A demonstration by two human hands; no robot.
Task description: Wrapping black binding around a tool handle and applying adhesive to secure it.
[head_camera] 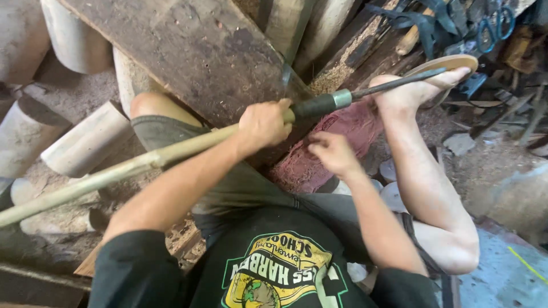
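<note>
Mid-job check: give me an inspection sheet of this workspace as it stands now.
Surface: dirt floor strewn with sawdust and wood scraps.
Job's things: long pale wooden pole with dark metal socket and rod tip; the rod lies across the bare foot; reddish wood block beneath.
Clutter: cut pale log sections; dark weathered plank; flat sandal sole.
Hands: left hand wrapped around the pole; right hand on the reddish block, fingers curled.
Cables: black straps, upper right.
Surroundings: blue-handled scissors; grey slab.

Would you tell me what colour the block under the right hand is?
Reddish-pink block, clearest in the head view.
</note>
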